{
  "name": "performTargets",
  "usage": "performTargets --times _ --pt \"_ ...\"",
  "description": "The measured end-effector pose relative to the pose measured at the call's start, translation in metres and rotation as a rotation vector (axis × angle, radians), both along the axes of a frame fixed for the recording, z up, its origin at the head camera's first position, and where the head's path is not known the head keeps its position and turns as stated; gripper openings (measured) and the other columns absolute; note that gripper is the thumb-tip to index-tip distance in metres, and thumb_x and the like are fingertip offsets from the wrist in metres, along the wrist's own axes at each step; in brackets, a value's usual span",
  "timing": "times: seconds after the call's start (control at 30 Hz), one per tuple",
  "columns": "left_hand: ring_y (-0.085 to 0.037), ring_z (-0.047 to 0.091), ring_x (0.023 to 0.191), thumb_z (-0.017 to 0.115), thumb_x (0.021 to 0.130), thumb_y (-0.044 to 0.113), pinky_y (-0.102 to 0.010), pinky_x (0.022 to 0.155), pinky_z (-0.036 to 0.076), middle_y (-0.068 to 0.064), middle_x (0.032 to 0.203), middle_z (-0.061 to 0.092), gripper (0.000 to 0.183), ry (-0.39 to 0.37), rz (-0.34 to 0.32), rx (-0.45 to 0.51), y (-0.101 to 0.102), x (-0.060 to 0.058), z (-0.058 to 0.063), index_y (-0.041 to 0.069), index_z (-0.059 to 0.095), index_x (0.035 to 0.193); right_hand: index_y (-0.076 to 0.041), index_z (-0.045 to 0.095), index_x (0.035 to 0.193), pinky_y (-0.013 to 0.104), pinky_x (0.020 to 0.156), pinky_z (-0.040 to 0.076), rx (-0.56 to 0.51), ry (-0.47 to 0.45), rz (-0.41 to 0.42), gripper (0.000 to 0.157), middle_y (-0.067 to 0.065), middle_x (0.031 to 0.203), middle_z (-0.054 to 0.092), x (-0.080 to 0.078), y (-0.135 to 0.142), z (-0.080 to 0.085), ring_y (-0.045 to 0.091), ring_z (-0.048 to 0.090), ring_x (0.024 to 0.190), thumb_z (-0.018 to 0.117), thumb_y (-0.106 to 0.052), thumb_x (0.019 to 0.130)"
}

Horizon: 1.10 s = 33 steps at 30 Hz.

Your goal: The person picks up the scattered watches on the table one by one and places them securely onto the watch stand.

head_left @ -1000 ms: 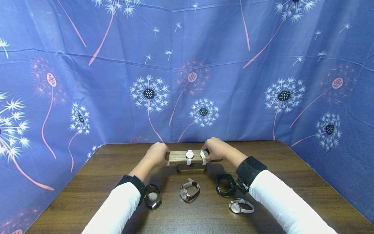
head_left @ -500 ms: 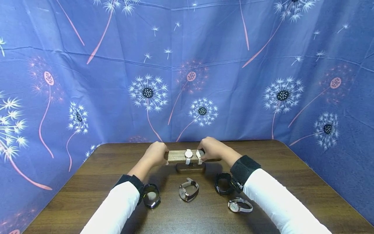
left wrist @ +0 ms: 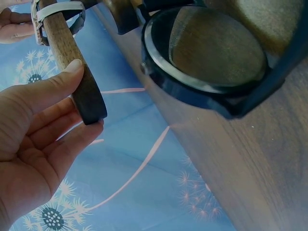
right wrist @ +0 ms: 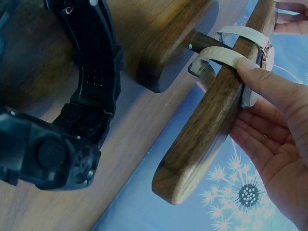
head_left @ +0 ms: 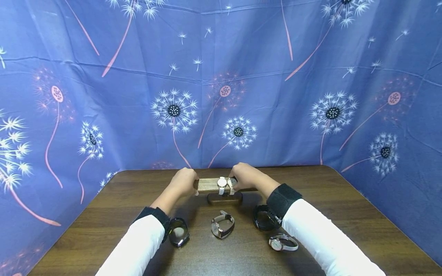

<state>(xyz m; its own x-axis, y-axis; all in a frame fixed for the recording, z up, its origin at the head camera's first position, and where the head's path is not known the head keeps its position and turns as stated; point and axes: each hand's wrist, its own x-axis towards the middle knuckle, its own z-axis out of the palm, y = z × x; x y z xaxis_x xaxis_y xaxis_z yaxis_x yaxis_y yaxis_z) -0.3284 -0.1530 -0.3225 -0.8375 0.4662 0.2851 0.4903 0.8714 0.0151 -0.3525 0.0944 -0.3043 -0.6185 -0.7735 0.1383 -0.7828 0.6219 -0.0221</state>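
A wooden watch stand carries a horizontal bar [head_left: 208, 184] on a low dark base [head_left: 224, 198]. My left hand [head_left: 183, 182] grips the bar's left end; in the left wrist view the thumb [left wrist: 73, 66] lies on one side and fingers on the other. Around the bar's middle sits a white-strapped watch [head_left: 222, 183]. Just right of it, my right hand [head_left: 246, 176] pinches a second pale-strapped watch [right wrist: 219, 54], which loops around the bar. In the right wrist view the thumb presses on its strap, and the fingers lie behind the bar. The right hand partly covers its face.
On the wooden table [head_left: 103, 226], nearer me, lie a black watch [head_left: 185, 240] at left, a brown-strapped watch [head_left: 228, 232] in the middle, a chunky black watch [head_left: 258, 222] and a white-strapped watch [head_left: 290, 247] at right. A blue dandelion-print cloth [head_left: 283, 142] hangs behind.
My right hand has slid left along the bar with the second watch, narrowing the gap to the first. My left hand stays on the bar's left end.
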Motion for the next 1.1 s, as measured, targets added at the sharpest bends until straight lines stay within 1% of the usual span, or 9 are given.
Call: performTargets --times 0.17,0.3,0.47,0.53,0.63,0.77,0.9,1.0,1.1 --pt "-0.015 0.051 0.061 0.084 0.053 0.025 -0.034 0.06 0.047 0.009 0.054 0.048 0.032 0.008 -0.006 -0.017 0.0014 -0.0009 0.0019 0.019 0.052 0.056 -0.014 0.055 0.061 0.027 0.049 0.032 0.014 0.01 -0.005 0.026 -0.012 0.053 0.039 0.0011 -0.0007 0.0025 0.008 0.034 0.05 0.078 -0.023 0.065" --pt "-0.015 0.05 0.061 0.083 0.054 0.025 -0.034 0.06 0.046 0.009 0.054 0.047 0.032 0.006 -0.004 -0.019 0.0015 -0.0018 0.0026 0.019 0.052 0.056 -0.012 0.056 0.063 0.027 0.05 0.03 0.026 0.001 -0.025 0.026 -0.01 0.053 0.038 0.001 -0.001 0.0043 0.009 0.034 0.05 0.078 -0.024 0.066" --pt "-0.015 0.05 0.06 0.083 0.053 0.024 -0.034 0.059 0.046 0.009 0.054 0.048 0.031 0.012 -0.003 -0.011 0.0021 -0.0013 0.0042 0.019 0.053 0.056 -0.01 0.062 0.069 0.029 0.053 0.038 0.031 0.019 -0.031 0.021 -0.007 0.06 0.052 0.0005 -0.0026 0.0056 0.01 0.042 0.055 0.078 -0.023 0.064" --pt "-0.017 0.052 0.062 0.084 0.053 0.024 -0.035 0.061 0.047 0.007 0.056 0.053 0.028 0.012 0.0 -0.005 0.0023 -0.0009 0.0048 0.016 0.058 0.059 -0.012 0.063 0.071 0.03 0.055 0.04 0.033 0.039 -0.026 0.02 -0.008 0.063 0.055 0.0003 -0.0033 0.0058 0.01 0.045 0.057 0.078 -0.023 0.063" --pt "-0.018 0.054 0.065 0.084 0.053 0.024 -0.035 0.063 0.048 0.005 0.061 0.056 0.027 -0.003 0.01 0.008 0.0026 0.0 0.0053 0.014 0.063 0.067 -0.01 0.063 0.071 0.031 0.053 0.038 0.047 0.043 -0.026 0.021 -0.007 0.059 0.05 0.0003 -0.0041 0.0063 0.012 0.041 0.055 0.078 -0.022 0.063" --pt "-0.015 0.053 0.065 0.084 0.054 0.024 -0.034 0.063 0.048 0.006 0.064 0.056 0.027 -0.031 0.031 0.033 0.0012 0.0007 0.0035 0.015 0.065 0.071 -0.008 0.065 0.076 0.03 0.054 0.038 0.055 0.003 -0.05 0.021 -0.006 0.062 0.053 0.0009 -0.0047 0.0046 0.01 0.041 0.056 0.078 -0.022 0.066" --pt "-0.013 0.051 0.063 0.084 0.055 0.024 -0.033 0.061 0.047 0.008 0.062 0.054 0.027 -0.066 0.04 0.06 -0.0015 0.0011 0.0007 0.017 0.061 0.069 -0.011 0.063 0.078 0.03 0.057 0.042 0.059 0.0 -0.06 0.024 -0.004 0.068 0.056 0.0016 -0.0036 0.0008 0.012 0.047 0.061 0.077 -0.026 0.066" --pt "-0.013 0.049 0.06 0.083 0.055 0.024 -0.033 0.059 0.046 0.008 0.059 0.052 0.028 -0.073 0.023 0.064 -0.0029 0.0014 -0.0006 0.017 0.059 0.065 -0.01 0.064 0.084 0.032 0.065 0.046 0.043 0.025 -0.054 0.03 -0.003 0.076 0.059 0.003 -0.0008 -0.0006 0.014 0.052 0.07 0.078 -0.028 0.064" --pt "-0.013 0.05 0.062 0.084 0.054 0.025 -0.033 0.06 0.047 0.007 0.062 0.054 0.029 -0.072 0.009 0.079 -0.0045 0.002 -0.0012 0.014 0.063 0.07 -0.007 0.065 0.092 0.034 0.072 0.048 0.03 0.038 -0.058 0.038 0.0 0.085 0.062 0.0045 0.0033 0.0008 0.017 0.056 0.078 0.079 -0.03 0.064"
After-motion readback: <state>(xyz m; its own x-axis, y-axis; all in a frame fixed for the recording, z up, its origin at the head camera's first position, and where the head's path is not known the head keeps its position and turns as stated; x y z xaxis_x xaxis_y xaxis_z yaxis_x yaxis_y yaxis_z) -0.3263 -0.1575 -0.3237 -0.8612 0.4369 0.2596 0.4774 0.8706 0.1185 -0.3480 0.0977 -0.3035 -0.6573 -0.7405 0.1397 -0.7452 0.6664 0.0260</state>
